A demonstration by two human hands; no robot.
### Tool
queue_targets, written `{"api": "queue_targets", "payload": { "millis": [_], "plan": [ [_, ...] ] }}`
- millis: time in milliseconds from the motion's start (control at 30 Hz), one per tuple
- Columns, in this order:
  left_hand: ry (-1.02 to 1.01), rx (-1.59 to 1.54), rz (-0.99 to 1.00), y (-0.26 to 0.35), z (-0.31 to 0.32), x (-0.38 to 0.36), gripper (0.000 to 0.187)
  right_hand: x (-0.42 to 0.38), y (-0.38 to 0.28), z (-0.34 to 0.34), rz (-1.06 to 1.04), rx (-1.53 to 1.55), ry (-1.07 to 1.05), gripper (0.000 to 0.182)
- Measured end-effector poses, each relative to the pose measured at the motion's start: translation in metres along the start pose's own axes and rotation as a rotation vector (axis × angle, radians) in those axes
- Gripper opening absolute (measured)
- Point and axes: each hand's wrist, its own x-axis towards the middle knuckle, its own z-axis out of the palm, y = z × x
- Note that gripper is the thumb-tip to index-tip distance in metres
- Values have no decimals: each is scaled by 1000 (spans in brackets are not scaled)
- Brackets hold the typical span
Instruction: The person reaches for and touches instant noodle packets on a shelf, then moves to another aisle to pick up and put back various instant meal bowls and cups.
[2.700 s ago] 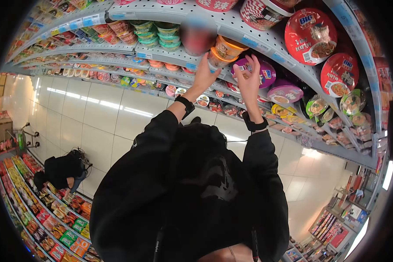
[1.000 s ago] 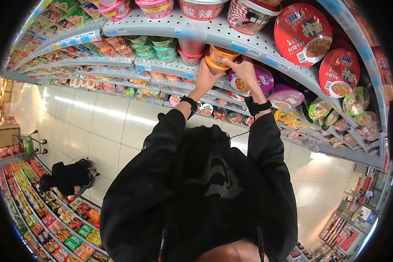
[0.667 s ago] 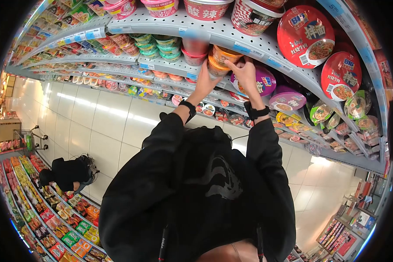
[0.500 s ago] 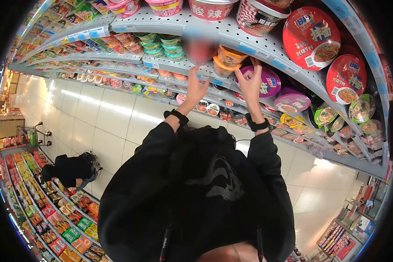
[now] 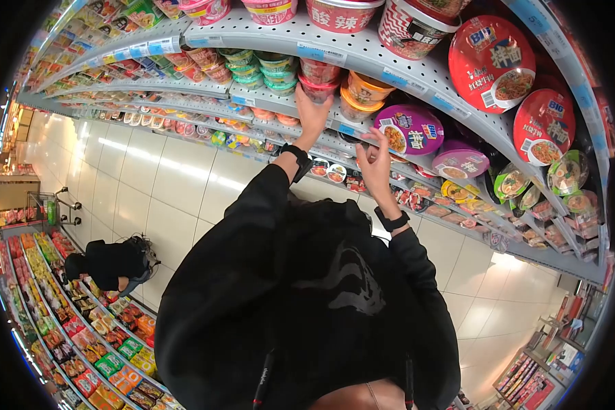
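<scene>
My left hand [image 5: 312, 113] is at the lower shelf edge, with its fingers and thumb around the lower part of a red noodle cup [image 5: 318, 90]. Another red cup [image 5: 319, 70] sits directly above that one. Orange cups [image 5: 367, 90] stand to the right, and green cups [image 5: 278, 75] to the left. My right hand [image 5: 375, 156] is in the air just below a large purple bowl [image 5: 410, 130], its fingers bent and apart with nothing between them.
A perforated upper shelf [image 5: 307, 39] carries pink tubs [image 5: 270, 9] and big red bowls [image 5: 492, 65]. Below are more shelves of packaged food. A person in black [image 5: 109, 265] is in the aisle at the left, near a cart [image 5: 48, 207] and another stocked shelf [image 5: 68, 321].
My left hand has moved up onto the red cup. My right hand has come down and left, away from the orange cups and purple bowl. A blurred patch over the red cups is gone.
</scene>
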Motion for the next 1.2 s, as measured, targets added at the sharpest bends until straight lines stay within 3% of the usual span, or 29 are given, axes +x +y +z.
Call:
{"api": "queue_targets", "payload": {
  "millis": [167,467,633,767,1200],
  "plan": [
    [5,-114,-40,-4,5,2,98,-21,7,-9,60,-42,-17,50],
    [-2,39,48,-17,2,4,99,-48,29,-16,123,-90,-4,46],
    [-139,-191,12,-23,-3,15,103,-52,30,-18,138,-91,-23,48],
    [-159,-123,-16,-18,-9,16,105,-51,31,-18,138,-46,-25,47],
    [63,41,-4,-3,-2,-11,100,-50,33,-21,167,-18,-34,40]
  ]
}}
